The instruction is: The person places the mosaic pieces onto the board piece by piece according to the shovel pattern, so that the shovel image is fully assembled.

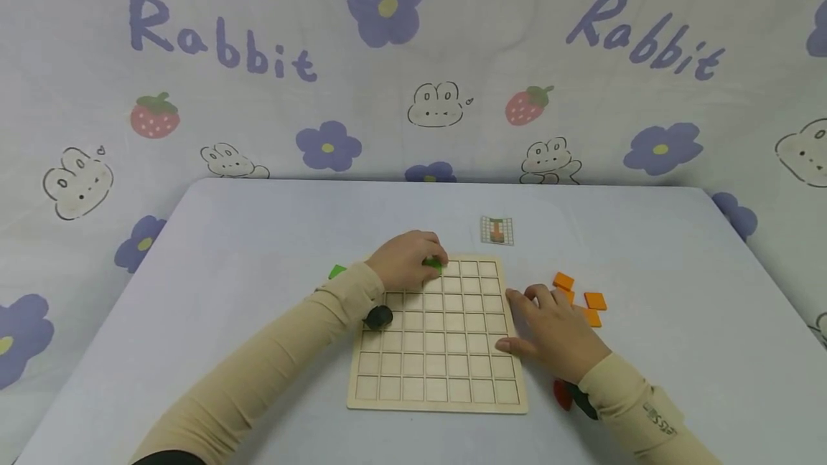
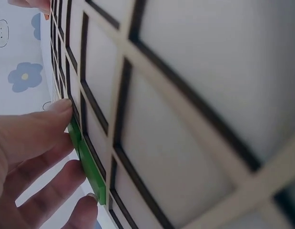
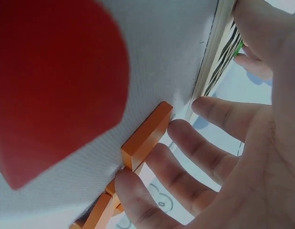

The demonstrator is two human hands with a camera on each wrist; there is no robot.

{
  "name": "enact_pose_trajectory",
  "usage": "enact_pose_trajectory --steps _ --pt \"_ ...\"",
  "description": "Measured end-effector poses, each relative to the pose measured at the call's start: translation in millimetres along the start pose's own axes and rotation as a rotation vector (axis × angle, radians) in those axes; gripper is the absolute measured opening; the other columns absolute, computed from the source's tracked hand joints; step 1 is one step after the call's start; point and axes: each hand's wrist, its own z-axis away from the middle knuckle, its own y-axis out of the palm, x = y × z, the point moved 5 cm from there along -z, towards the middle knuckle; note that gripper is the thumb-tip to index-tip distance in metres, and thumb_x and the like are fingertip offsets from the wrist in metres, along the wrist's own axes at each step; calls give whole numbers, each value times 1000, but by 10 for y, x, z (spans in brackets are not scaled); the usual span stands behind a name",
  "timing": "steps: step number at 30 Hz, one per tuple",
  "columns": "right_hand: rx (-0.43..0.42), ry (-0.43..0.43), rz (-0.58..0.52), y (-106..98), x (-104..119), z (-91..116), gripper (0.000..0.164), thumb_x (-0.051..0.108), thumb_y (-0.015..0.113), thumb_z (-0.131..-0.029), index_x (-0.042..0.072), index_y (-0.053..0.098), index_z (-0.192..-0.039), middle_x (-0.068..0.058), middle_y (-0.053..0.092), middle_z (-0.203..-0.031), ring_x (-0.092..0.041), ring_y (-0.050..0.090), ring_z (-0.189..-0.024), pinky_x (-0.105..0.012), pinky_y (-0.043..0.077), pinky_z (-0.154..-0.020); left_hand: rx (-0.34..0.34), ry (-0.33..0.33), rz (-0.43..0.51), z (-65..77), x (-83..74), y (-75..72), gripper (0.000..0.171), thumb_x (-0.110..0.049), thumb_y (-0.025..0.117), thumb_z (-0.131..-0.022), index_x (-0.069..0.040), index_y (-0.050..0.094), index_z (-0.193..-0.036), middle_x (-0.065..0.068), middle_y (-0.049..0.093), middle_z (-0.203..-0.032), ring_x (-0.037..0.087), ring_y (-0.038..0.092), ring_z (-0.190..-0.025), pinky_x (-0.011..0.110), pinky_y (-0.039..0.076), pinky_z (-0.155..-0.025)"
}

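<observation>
In the head view, my left hand (image 1: 410, 260) is over the far edge of a wooden grid board (image 1: 436, 390). Its thumb and fingers pinch a green square tile (image 1: 433, 262) at the top row. The left wrist view shows the thumb on one tile's end, with a second green tile (image 2: 92, 174) beside it along the grid. My right hand (image 1: 558, 329) lies at the board's right edge, fingers loosely spread and holding nothing. Close by its fingers are orange square tiles (image 3: 147, 136), partly hidden behind the hand in the head view.
Several orange tiles (image 1: 595, 301) lie right of the board. Another green tile (image 1: 337, 271) shows behind the left sleeve. A small pattern card (image 1: 497, 230) lies beyond the board on the white table (image 1: 271, 235). A red object (image 1: 562, 395) is partly hidden near the right wrist.
</observation>
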Motion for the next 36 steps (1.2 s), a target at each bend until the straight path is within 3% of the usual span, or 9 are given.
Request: enact_pose_trajectory --steps 4,10,17,26,36 --pt "-5 -1 -1 -4 6 0 75 55 71 -78 10 53 -135 -15 55 -115 -31 53 -94 -44 44 -66 -1 16 7 9 -7 -13 19 -13 69 -89 -9 71 -108 3 65 -105 18 60 -94 31 48 -85" --pt "-2 -7 -9 36 41 -15 75 55 71 -78 9 53 -135 -16 54 -115 -30 52 -93 -43 45 -67 16 -17 17 72 86 -34 23 -19 66 -91 -13 69 -113 -1 65 -109 14 61 -99 29 47 -88" --pt "18 6 -13 59 56 -15 76 57 69 -79 9 52 -135 -17 54 -117 -33 52 -96 -47 47 -70 -49 4 3 260 198 -141 19 -18 62 -94 -14 69 -111 -1 65 -110 15 62 -101 29 48 -88" --pt "38 9 -13 -1 70 -10 76 56 68 -80 8 51 -136 -19 53 -120 -36 52 -99 -50 47 -74 -90 7 -43 644 291 -340 20 -19 63 -93 -12 69 -111 1 64 -107 15 60 -92 30 49 -82" --pt "63 11 -21 38 74 -38 77 58 65 -82 8 48 -138 -22 51 -123 -39 49 -103 -53 47 -73 -47 -130 -41 1235 427 -558 26 -23 65 -91 -11 68 -114 5 64 -108 22 60 -90 33 47 -80"
